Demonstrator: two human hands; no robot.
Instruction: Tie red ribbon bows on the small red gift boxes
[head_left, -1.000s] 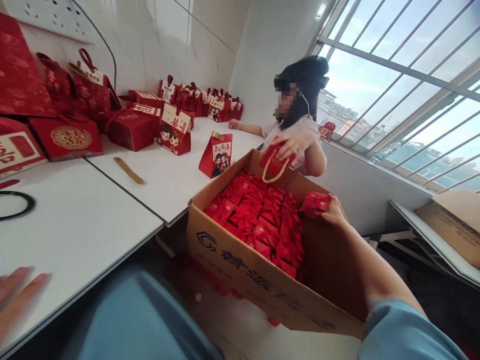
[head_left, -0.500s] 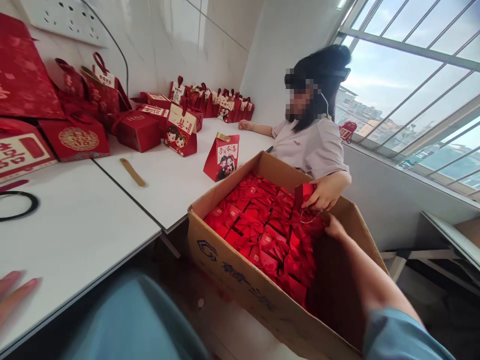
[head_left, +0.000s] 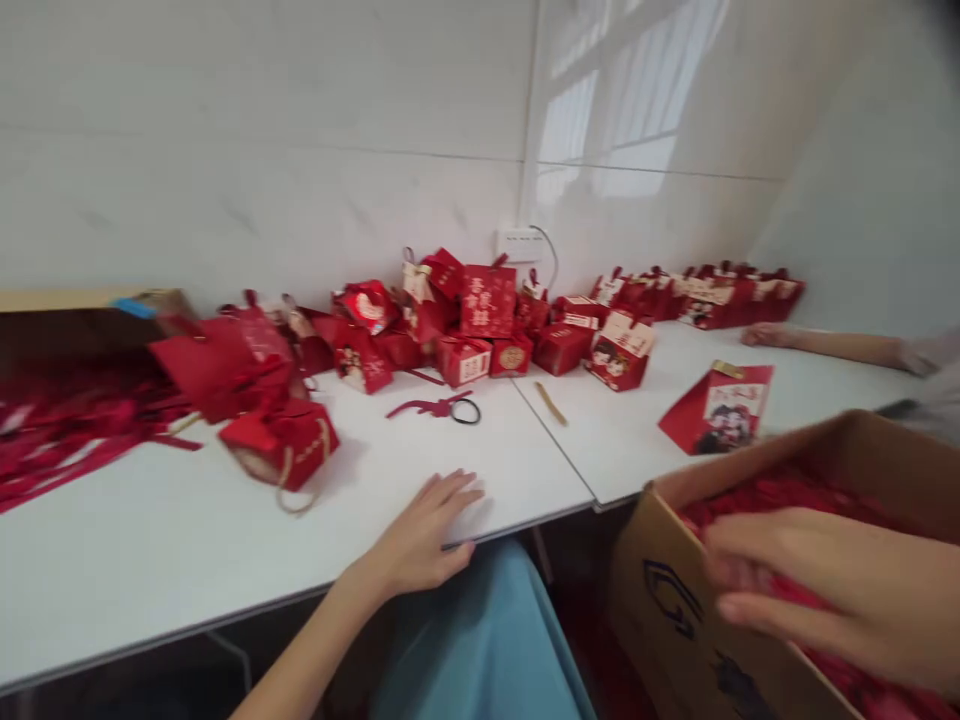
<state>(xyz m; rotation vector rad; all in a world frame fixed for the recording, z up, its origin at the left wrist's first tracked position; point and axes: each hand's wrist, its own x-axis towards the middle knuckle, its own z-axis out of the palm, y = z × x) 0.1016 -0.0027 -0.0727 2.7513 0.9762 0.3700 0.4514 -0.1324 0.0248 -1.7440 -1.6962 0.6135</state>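
My left hand rests at the front edge of the white table, fingers stretched out and holding nothing. Blurred by motion, my right hand hangs over the rim of a cardboard box at the right. Its fingers are half bent, the thumb stands apart, and I see nothing between them. Inside the box lie many small red gift boxes, partly covered by my hand. To the left of my left hand sits a red gift box with a cord handle.
Red gift boxes crowd the wall side. A black ring, a dark red strip and a gold strip lie mid-table. A carton of red ribbons stands left. A co-worker's hand rests at the far right.
The view has swung left. My right hand has come up from inside the cardboard box to above its near rim. My left hand is now fully seen on the table edge.
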